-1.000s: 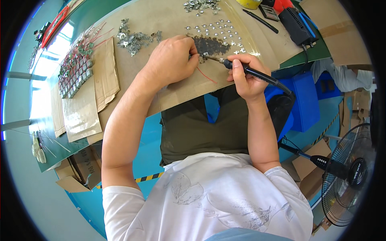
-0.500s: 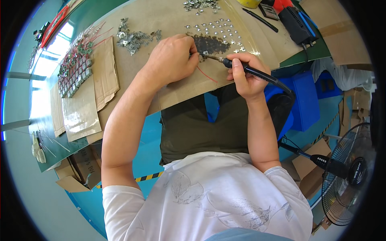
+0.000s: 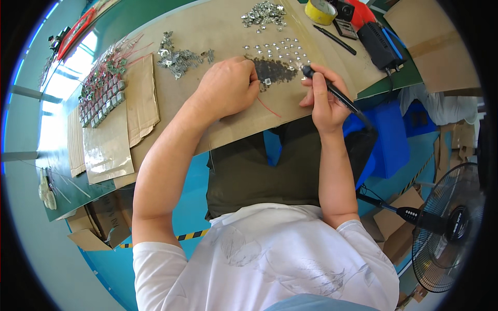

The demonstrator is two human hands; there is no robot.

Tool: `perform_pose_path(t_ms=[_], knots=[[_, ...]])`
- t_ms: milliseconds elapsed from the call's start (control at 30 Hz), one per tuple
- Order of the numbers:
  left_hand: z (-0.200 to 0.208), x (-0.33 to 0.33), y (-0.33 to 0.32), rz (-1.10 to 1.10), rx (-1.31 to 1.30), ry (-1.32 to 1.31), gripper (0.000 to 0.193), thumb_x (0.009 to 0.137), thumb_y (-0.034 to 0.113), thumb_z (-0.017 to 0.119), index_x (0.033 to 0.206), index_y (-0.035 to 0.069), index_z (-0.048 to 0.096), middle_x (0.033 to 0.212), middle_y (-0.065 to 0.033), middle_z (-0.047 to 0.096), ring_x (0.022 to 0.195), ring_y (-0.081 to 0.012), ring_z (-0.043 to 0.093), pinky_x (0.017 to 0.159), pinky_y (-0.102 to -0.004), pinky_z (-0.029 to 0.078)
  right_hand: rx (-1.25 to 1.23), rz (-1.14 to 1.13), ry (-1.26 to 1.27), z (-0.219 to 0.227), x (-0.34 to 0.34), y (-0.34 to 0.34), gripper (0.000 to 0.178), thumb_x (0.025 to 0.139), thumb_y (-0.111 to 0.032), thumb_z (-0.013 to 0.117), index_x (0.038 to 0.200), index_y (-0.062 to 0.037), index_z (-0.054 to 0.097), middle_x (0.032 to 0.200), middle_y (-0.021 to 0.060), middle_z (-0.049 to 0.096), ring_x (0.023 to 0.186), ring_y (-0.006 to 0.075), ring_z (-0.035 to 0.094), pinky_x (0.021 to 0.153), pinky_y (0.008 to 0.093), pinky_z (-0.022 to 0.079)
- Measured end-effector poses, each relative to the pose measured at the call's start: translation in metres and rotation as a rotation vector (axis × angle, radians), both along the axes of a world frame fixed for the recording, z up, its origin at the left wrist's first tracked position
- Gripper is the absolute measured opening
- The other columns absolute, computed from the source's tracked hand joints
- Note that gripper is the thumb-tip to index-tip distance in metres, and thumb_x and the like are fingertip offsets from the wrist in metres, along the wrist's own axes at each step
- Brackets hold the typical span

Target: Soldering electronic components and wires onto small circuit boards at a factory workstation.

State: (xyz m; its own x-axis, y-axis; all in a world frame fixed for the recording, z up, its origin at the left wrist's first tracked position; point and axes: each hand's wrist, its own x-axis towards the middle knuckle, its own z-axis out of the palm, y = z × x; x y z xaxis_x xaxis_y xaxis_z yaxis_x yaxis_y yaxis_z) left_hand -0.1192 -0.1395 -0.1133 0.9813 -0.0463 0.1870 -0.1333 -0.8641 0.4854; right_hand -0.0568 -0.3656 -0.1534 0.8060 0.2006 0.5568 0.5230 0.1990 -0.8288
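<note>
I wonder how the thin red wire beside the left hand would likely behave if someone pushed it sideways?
The red wire looks thin, so it is probably light. It would likely flex rather than stay rigid, since it already curves outward from the left hand.

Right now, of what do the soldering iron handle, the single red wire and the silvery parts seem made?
Soldering iron handle: probably plastic, black with soft highlights. Single red wire: likely plastic-coated, evenly coloured; core hidden. Silvery parts: apparently metal, shiny with bright glints.

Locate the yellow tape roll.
In the head view, the yellow tape roll sits at the top, right of centre, beside the slim black tool.
</note>
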Motion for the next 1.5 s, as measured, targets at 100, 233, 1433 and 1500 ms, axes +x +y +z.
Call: perform_pose_path(t_ms=[100, 233, 1433, 1500], knots=[[0.0, -0.001, -0.001, 0.022, 0.012, -0.008, 0.016, 0.087, 0.019, 0.07, 0.09, 0.003, 0.07, 0.095, -0.017, 0.07, 0.093, -0.0391, 0.068, 0.084, -0.0471, 0.054, -0.165, -0.049, -0.043, 0.017, 0.011, 0.006, 0.024, 0.105, -0.009, 0.064, 0.128, -0.0011, 0.067, 0.089, 0.0097, 0.077, 0.055, 0.003, 0.055, 0.049, 0.0185, 0.043], [-0.001, -0.001, 0.001, 0.001, -0.015, -0.018, 0.015, 0.085, 0.018, 0.069, 0.087, 0.003, 0.069, 0.094, -0.0168, 0.07, 0.093, -0.0391, 0.068, 0.085, -0.0477, 0.054, -0.397, -0.031, -0.369, 0.027, 0.04, 0.03, 0.023, 0.1, -0.003, 0.066, 0.121, -0.009, 0.072, 0.091, 0.009, 0.077, 0.064, 0.0179, 0.065, 0.063, 0.0293, 0.054], [-0.001, 0.0, 0.0, 0.001, -0.033, -0.036, 0.016, 0.085, 0.018, 0.07, 0.091, 0.002, 0.07, 0.094, -0.0177, 0.071, 0.091, -0.039, 0.069, 0.082, -0.0471, 0.054, -0.52, -0.033, -0.628, 0.017, 0.02, 0.018, 0.045, 0.073, 0.009, 0.079, 0.114, -0.0087, 0.072, 0.087, 0.0078, 0.075, 0.073, 0.027, 0.064, 0.067, 0.0348, 0.052], [0.001, -0.001, -0.001, 0.007, -0.034, -0.028, 0.017, 0.085, 0.018, 0.07, 0.091, 0.002, 0.07, 0.093, -0.0177, 0.071, 0.091, -0.039, 0.069, 0.082, -0.0471, 0.054, -0.54, -0.026, -0.623, 0.017, 0.021, 0.017, 0.046, 0.073, 0.009, 0.079, 0.115, -0.0092, 0.073, 0.086, 0.0076, 0.074, 0.073, 0.027, 0.064, 0.067, 0.0348, 0.052]])
